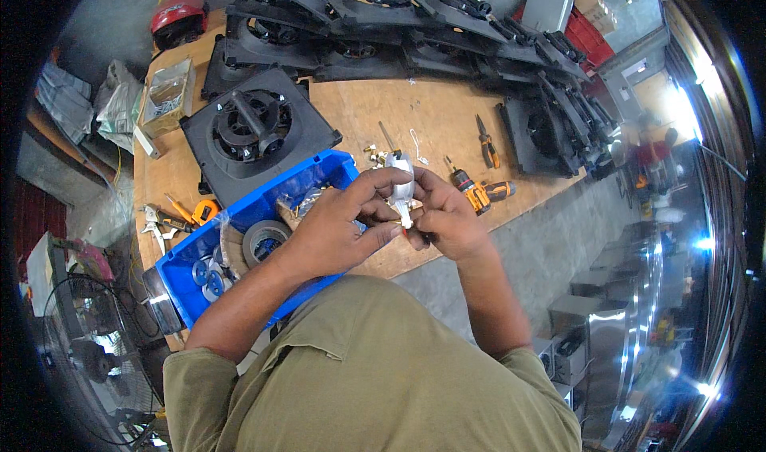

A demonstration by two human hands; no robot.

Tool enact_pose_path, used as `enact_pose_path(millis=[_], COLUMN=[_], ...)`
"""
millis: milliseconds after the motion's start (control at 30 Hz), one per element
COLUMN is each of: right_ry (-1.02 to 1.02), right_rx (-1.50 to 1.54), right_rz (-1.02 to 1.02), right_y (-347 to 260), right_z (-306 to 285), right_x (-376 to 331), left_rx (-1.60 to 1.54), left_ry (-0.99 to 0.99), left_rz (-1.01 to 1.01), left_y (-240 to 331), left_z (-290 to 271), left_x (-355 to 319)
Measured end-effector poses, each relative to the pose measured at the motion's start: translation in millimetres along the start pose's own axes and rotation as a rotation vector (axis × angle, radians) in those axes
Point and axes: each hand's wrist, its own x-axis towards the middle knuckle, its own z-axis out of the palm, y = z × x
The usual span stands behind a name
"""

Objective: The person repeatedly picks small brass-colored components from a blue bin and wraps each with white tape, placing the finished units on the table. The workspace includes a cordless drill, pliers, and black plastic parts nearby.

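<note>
- Both hands, left hand (339,228) and right hand (443,217), were pinched together on a small white plastic part (401,187), held above the workbench edge (447,125), beside the blue bin (247,213).
- Part looked light, rigid, likely slippery; best gripped by its edges.

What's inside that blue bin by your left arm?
The blue bin holds a grey tape roll and blue discs. The left hand and forearm cover the rest.
</note>
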Motion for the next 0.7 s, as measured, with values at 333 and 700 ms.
enact_pose_path(millis=[333, 700], right_ry=[0.016, -0.031], right_rx=[-0.263, -0.311], right_rz=[-0.044, 0.097], right_y=[7.8, -7.9], right_z=[7.3, 19.3], right_x=[-11.1, -21.5], left_rx=[-0.139, -0.116], left_ry=[0.162, 0.298], left_rz=[0.036, -0.005], left_y=[-17.4, -38.0], left_z=[-6.4, -2.4], left_x=[2.6, 9.8])
